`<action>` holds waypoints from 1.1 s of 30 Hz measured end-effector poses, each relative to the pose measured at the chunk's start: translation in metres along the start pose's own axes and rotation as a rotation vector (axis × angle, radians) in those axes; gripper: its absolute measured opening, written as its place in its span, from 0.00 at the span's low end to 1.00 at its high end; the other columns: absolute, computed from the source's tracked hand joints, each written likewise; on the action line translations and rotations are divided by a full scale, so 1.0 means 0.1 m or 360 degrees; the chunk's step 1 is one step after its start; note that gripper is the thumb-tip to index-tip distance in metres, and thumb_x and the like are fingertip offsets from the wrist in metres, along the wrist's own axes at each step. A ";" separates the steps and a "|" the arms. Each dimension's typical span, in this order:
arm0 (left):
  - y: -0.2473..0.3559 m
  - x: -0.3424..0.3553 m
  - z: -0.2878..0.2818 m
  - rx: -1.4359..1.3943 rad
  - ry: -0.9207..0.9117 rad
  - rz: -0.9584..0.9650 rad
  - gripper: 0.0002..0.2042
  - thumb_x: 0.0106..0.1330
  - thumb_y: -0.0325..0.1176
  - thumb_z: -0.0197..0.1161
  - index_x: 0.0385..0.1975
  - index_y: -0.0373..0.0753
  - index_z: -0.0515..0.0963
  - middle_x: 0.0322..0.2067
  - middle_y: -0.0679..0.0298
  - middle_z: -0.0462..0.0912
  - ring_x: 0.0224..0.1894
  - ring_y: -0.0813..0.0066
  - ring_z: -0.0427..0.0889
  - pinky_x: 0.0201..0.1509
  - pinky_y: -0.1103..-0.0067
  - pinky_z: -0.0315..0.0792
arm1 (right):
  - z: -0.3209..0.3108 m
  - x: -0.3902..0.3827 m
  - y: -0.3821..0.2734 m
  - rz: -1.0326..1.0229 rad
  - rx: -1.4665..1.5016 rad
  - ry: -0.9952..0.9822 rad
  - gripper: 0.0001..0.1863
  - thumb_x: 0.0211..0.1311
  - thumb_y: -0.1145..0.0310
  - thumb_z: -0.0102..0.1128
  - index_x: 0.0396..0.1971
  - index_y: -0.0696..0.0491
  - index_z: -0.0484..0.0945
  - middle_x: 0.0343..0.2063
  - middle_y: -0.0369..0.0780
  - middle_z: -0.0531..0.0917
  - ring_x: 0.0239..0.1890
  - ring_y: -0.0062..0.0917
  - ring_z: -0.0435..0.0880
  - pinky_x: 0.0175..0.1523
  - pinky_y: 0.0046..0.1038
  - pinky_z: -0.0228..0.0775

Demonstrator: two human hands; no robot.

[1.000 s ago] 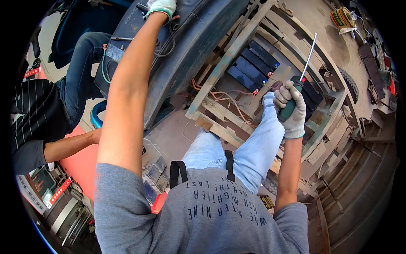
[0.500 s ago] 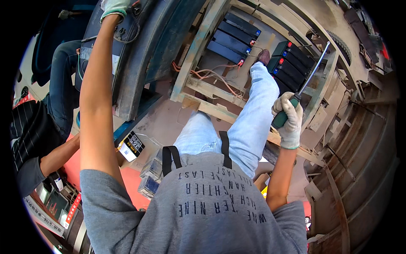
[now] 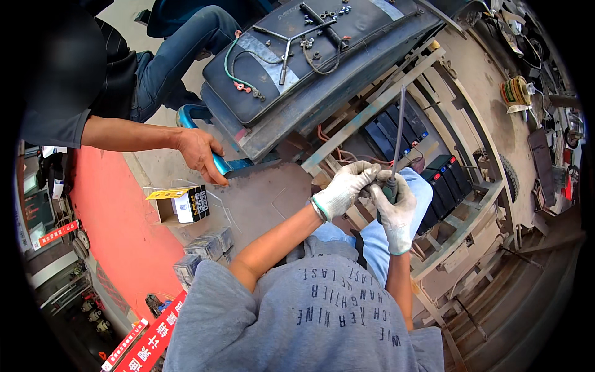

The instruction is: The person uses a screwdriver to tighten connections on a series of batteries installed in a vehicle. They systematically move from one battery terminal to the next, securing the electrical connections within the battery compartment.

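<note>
your right hand point(image 3: 396, 216) clasps the green-handled driver point(image 3: 399, 133); how your left hand point(image 3: 344, 190) closes is unclear; keep metal off those batteries point(image 3: 447, 187).

The right hand point(image 3: 396, 214) is gripping a green-handled screwdriver point(image 3: 398, 131), and the left hand point(image 3: 344, 190) is bunching its fingers right beside it. Black batteries point(image 3: 456, 177) are sitting inside a frame point(image 3: 375, 110); a wrench point(image 3: 288, 39) is lying on a seat point(image 3: 365, 32).

The handle of the long-shafted tool point(image 3: 398, 131) is mostly hidden by the right hand point(image 3: 396, 214); whatever the left hand point(image 3: 347, 189) has at its fingertips is too small to tell. The co-worker's head point(image 3: 67, 65) is blurred.
</note>
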State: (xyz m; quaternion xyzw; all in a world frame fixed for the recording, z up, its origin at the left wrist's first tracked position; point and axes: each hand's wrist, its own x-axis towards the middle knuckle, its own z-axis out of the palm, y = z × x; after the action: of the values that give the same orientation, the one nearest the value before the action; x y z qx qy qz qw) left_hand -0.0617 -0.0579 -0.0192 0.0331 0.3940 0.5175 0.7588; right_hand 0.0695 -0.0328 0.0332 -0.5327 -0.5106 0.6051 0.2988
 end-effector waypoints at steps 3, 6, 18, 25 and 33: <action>0.16 -0.13 0.06 -0.0288 -0.0106 -0.0097 0.10 0.66 0.36 0.56 0.43 0.39 0.73 0.35 0.69 0.79 0.37 0.84 0.76 0.36 0.86 0.73 | 0.10 0.04 -0.09 -0.0127 -0.0178 0.0007 0.12 0.51 0.76 0.63 0.37 0.58 0.75 0.31 0.33 0.78 0.34 0.13 0.75 0.41 0.18 0.70; 0.15 -0.17 -0.02 -0.0393 -0.0158 -0.0055 0.10 0.66 0.37 0.57 0.42 0.39 0.74 0.31 0.72 0.76 0.30 0.86 0.74 0.34 0.86 0.72 | 0.14 0.05 -0.17 -0.0183 -0.0388 -0.0008 0.11 0.52 0.73 0.64 0.36 0.58 0.75 0.29 0.33 0.78 0.32 0.14 0.75 0.40 0.18 0.70; 1.21 -0.01 0.06 0.1240 0.0301 0.0491 0.12 0.66 0.41 0.55 0.41 0.40 0.77 0.29 0.64 0.80 0.29 0.81 0.77 0.35 0.83 0.71 | -0.06 0.18 -0.45 -0.0287 -0.0041 0.0155 0.06 0.59 0.75 0.56 0.35 0.60 0.74 0.21 0.36 0.77 0.19 0.15 0.74 0.25 0.19 0.69; 2.89 0.54 -1.52 0.3038 0.1781 0.1243 0.15 0.65 0.36 0.43 0.45 0.48 0.77 0.46 0.52 0.76 0.50 0.56 0.74 0.54 0.67 0.68 | -0.45 -0.18 -0.43 -0.0238 0.0256 0.0160 0.08 0.57 0.74 0.57 0.34 0.61 0.73 0.21 0.39 0.77 0.18 0.19 0.76 0.25 0.22 0.71; 2.92 0.58 -2.24 0.2827 0.1608 0.0960 0.09 0.56 0.35 0.58 0.35 0.44 0.79 0.37 0.52 0.79 0.42 0.53 0.78 0.47 0.66 0.70 | -0.61 -0.30 -0.28 -0.0114 0.0425 0.0289 0.09 0.56 0.73 0.61 0.35 0.60 0.74 0.22 0.37 0.78 0.20 0.18 0.77 0.27 0.21 0.73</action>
State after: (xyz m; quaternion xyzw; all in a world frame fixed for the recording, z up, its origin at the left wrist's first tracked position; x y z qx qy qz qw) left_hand -0.4159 0.0435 -0.0720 0.4524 0.8749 0.1649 0.0516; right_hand 0.1299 -0.0329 0.0753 -0.5222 -0.4152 0.6059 0.4333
